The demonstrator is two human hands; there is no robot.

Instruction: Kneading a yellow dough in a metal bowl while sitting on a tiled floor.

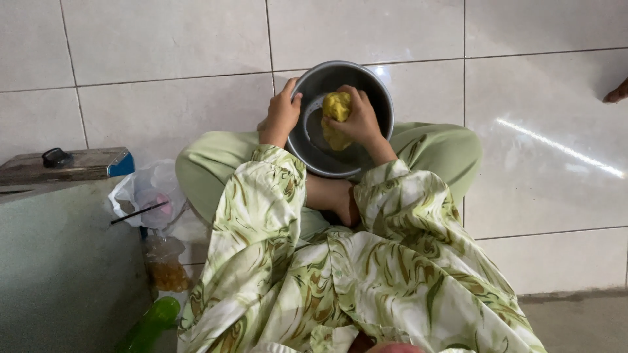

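the person sits cross-legged on the white tiled floor (163, 39) with a round metal bowl (383, 98) tilted in the lap, resting against the legs. the left hand (281, 114) is curled over the bowl's near rim, fingers hooked on the edge, steadying it. the right hand (360, 121) is inside the bowl, closed around a lump of yellow dough (336, 104), which lies against the bowl's inner wall under the fingers. off to the person's left, a crumpled clear plastic bag (147, 193) lies on the floor beside a low grey surface, with a green bottle (149, 323) nearer the camera. a bare foot (616, 93) of someone else shows at the far right edge.
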